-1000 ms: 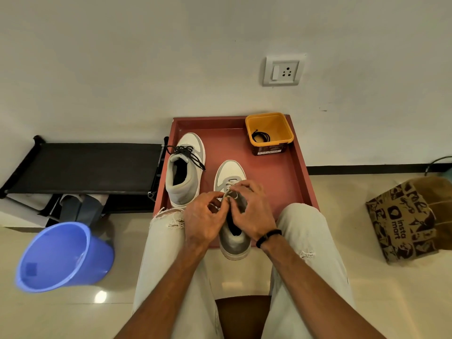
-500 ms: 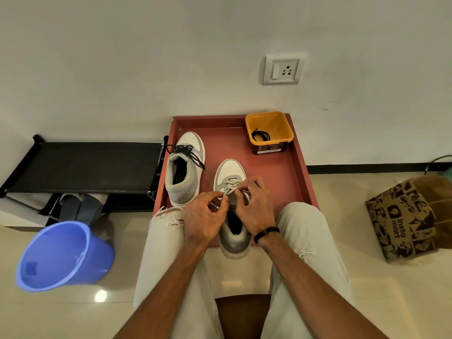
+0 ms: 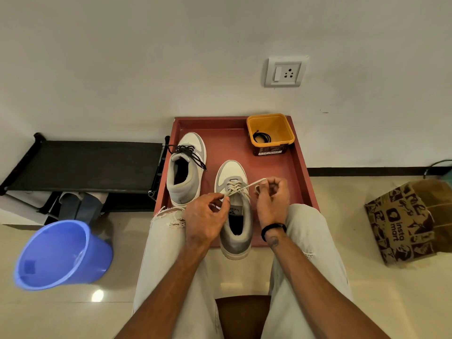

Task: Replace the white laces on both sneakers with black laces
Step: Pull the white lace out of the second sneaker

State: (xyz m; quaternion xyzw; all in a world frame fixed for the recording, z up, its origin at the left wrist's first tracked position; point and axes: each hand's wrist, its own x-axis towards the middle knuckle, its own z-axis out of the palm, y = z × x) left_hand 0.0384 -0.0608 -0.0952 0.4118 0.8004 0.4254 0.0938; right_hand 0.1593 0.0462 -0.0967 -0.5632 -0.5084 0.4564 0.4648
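Two grey-and-white sneakers stand on a red tray (image 3: 299,167). The left sneaker (image 3: 186,172) carries black laces. The right sneaker (image 3: 236,216) still has its white lace (image 3: 247,186), and a length of it is stretched out to the right. My right hand (image 3: 272,200) pinches that stretched end beside the shoe. My left hand (image 3: 208,216) pinches the lace at the shoe's upper eyelets on its left side. A coiled black lace (image 3: 261,137) lies inside an orange tub (image 3: 281,129) at the tray's far right corner.
A blue bucket (image 3: 61,255) lies tilted on the floor at the left. A black shoe rack (image 3: 85,162) stands left of the tray. A printed paper bag (image 3: 411,221) sits at the right. My knees flank the tray's near edge; the wall is right behind it.
My right hand has moved right and away from the shoe, drawing a stretch of white lace out with it. My left hand stayed at the eyelets.
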